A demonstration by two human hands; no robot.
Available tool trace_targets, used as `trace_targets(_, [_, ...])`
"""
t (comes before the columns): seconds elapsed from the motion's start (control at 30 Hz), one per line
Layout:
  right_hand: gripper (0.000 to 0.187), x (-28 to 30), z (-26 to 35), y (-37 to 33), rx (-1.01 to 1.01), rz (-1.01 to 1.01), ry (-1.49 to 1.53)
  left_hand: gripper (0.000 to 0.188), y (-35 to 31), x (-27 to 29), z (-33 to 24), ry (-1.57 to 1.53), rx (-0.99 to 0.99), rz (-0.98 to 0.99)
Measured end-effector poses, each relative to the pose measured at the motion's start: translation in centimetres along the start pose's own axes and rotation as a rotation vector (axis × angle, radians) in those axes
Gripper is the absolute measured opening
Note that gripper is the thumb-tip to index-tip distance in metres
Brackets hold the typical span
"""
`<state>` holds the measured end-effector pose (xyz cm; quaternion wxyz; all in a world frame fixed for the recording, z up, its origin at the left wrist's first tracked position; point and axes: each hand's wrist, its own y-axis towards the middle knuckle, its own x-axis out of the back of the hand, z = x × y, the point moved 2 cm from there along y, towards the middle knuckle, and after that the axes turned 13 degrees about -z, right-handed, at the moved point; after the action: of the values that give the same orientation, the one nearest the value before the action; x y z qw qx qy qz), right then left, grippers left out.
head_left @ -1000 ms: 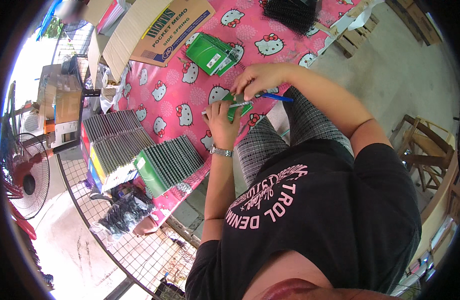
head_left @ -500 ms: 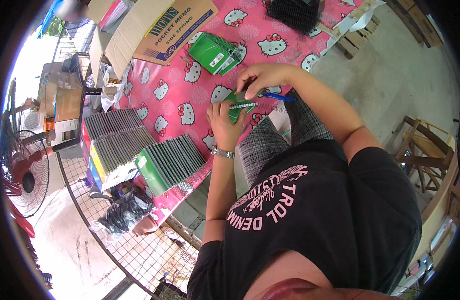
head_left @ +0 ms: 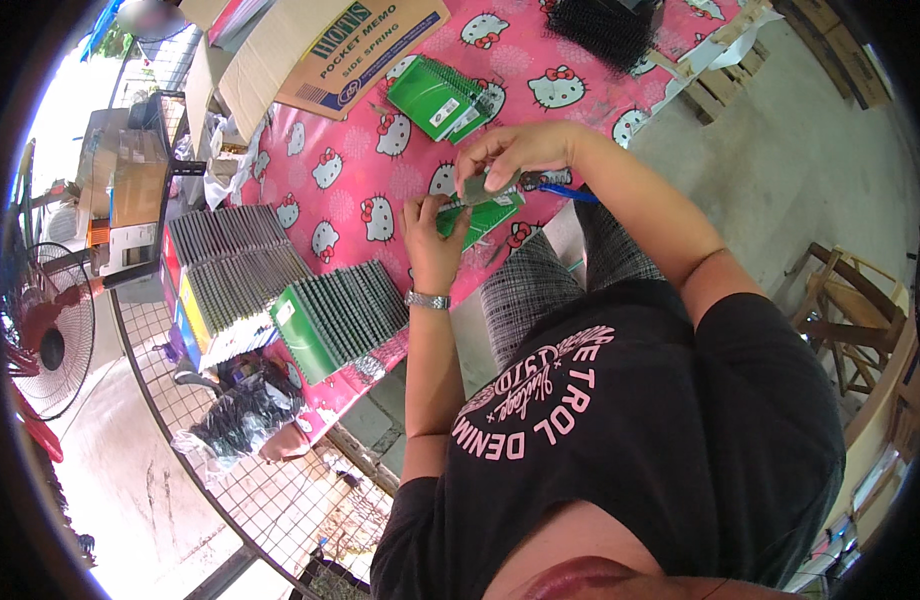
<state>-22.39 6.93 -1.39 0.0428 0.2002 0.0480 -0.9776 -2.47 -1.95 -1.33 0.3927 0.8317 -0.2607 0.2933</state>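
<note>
Over the near edge of the table, my left hand (head_left: pixel 432 238) closes on a small green notebook (head_left: pixel 492 218), fingers at its left end. The notebook lies tilted, its green cover partly showing. My right hand (head_left: pixel 520 160) is just above it, thumb and fingers pinched near the notebook's upper edge. From under that hand a blue-handled tool (head_left: pixel 565 191) sticks out to the right; its working end is hidden, so its kind is unclear. The fingers cover most of the notebook's bound edge. A small pile of green notebooks (head_left: pixel 435 100) lies farther off on the table.
Rows of spiral notebooks (head_left: pixel 235 265) and green spiral notebooks (head_left: pixel 340 315) stand on the left. An open cardboard box (head_left: pixel 320 60) sits at the far left, black wire coils (head_left: pixel 602 32) at the far side. A fan (head_left: pixel 55 335) stands left; a wooden stool (head_left: pixel 850 310) is at right.
The notebook has turned so more of its cover shows. The coil that stuck out to its right no longer shows. Both hands have shifted slightly left.
</note>
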Motion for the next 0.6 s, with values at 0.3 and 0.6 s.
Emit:
trace_targets(0.3, [0.032,-0.2,-0.3,1.5,-0.046,-0.078,-0.259,0.026,0.0,-0.5,1.4,-0.309,0.215,0.117])
trace_targets(0.6, [0.044,4.3,1.3,-0.4,0.278,-0.821,-1.008,0.022,-0.6,-1.0,2.3,-0.394,0.368,0.089])
